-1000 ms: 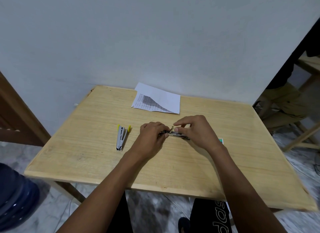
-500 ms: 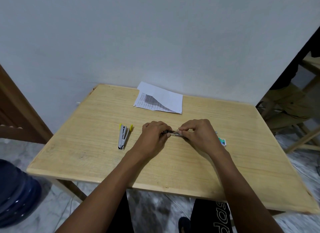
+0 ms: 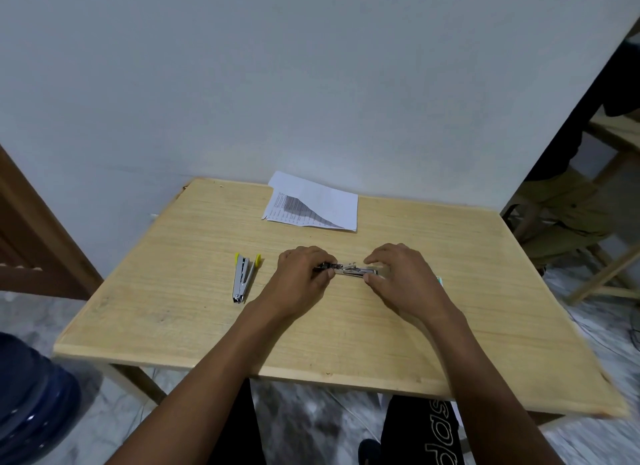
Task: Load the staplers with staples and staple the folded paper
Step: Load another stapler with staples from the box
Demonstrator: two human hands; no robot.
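A silver stapler [image 3: 351, 270] lies flat on the wooden table [image 3: 194, 291], stretched between my two hands. My left hand [image 3: 304, 277] grips its left end with curled fingers. My right hand [image 3: 401, 277] pinches its right end between thumb and fingers. A second stapler [image 3: 243, 277] with yellow tips lies open in a V to the left, untouched. The folded paper [image 3: 313, 205], white with printed text, rests at the table's far edge. A small green and white staple box [image 3: 440, 280] peeks out behind my right hand.
A white wall stands right behind the table. A blue water jug [image 3: 31, 402] sits on the floor at lower left. Wooden furniture [image 3: 31, 243] is at the left, and a seated person [image 3: 568, 215] with wooden frames at the right.
My right hand has slid rightward along the stapler, and more of its metal length now shows between the hands. The left hand keeps its grip.
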